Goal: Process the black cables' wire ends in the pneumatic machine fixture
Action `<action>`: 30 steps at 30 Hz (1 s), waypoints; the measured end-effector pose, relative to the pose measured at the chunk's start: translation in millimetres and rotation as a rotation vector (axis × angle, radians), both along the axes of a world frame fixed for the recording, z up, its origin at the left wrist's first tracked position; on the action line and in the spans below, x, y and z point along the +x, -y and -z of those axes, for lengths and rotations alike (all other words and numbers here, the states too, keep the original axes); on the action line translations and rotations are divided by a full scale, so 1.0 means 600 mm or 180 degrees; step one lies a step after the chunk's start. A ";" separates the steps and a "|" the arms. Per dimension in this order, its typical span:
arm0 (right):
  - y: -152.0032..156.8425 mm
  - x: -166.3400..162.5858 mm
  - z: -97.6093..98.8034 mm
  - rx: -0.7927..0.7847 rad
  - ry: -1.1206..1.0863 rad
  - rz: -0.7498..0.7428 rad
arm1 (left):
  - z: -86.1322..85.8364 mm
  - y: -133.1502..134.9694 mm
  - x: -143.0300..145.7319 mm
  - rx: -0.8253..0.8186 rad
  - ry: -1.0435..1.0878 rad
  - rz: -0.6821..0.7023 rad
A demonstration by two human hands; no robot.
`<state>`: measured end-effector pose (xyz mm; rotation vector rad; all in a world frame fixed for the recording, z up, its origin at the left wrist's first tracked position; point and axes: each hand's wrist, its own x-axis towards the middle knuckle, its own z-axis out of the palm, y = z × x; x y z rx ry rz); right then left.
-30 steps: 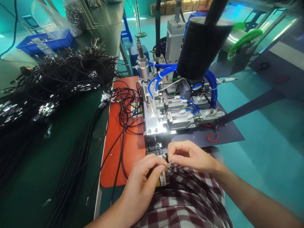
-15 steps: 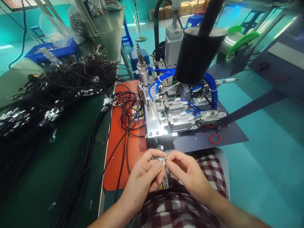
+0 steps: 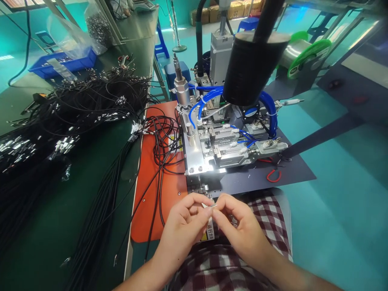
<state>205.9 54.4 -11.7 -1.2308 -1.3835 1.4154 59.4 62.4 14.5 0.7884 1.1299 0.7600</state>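
Observation:
My left hand [image 3: 186, 226] and my right hand [image 3: 241, 224] meet above my lap, just in front of the machine. Thin wire ends [image 3: 214, 205], whitish at this moment, show between the fingertips. The left thumb and index finger pinch them from one side. From the other side the right thumb and index finger close at their tips. Fingers hide most of the wires and whatever they join to. Behind the hands stands the metal bench machine [image 3: 232, 155] with blue air tubes [image 3: 269, 109].
Loops of black cable [image 3: 160, 141] lie on the orange board [image 3: 147, 222] at left. Further left, bundled black cables [image 3: 103, 202] cover part of the green table. A black cylinder [image 3: 253, 68] overhangs the machine. A red-handled tool [image 3: 274, 176] lies right of it; a green-rimmed spool [image 3: 312, 54] stands behind.
The fingertips have drawn closer together around the wires. Green and red strands seen earlier between them no longer show; a pale end does. The left fingers have curled slightly inward.

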 end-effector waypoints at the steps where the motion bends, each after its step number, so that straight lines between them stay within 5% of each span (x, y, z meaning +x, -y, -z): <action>1: 0.001 0.000 -0.002 0.0056 0.0067 -0.0003 | -0.001 0.001 0.001 0.0031 -0.0110 -0.0080; 6: 0.010 -0.010 -0.011 0.0056 0.0194 0.0081 | -0.005 0.002 0.005 0.0087 -0.0264 -0.0371; 11: 0.022 -0.014 0.002 -0.0545 -0.0040 0.0072 | -0.008 0.006 -0.001 -0.0427 0.0232 -0.0322; 16: 0.005 0.015 -0.005 -0.0570 -0.0068 0.0326 | 0.002 0.008 -0.004 -0.0510 0.0357 -0.0285; 30: -0.041 0.018 0.005 -0.1092 -0.0856 -0.0345 | -0.007 -0.007 -0.003 -0.0603 0.0520 -0.0174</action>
